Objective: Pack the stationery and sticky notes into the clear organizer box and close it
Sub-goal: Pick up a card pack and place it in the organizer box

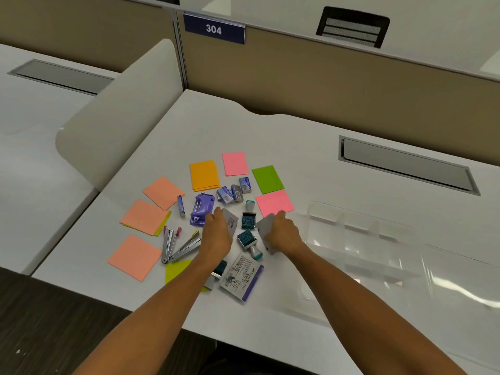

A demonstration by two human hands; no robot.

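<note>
Grey cards are being gripped, one in each of the hands, left hand [216,234] and right hand [281,234], mid-frame above the bench [297,147]; next they likely need carrying right into the open clear box [378,247].

Stationery crowds the middle of the counter [297,147]: sticky notes [204,175] ring a tight cluster of staple boxes [234,191], stamps [248,220], a purple punch [201,209] and staplers [176,246]. Bare counter lies between this clutter and the clear organizer box [362,239] at right. Behind, a partition wall [324,85] blocks the far edge.
</note>
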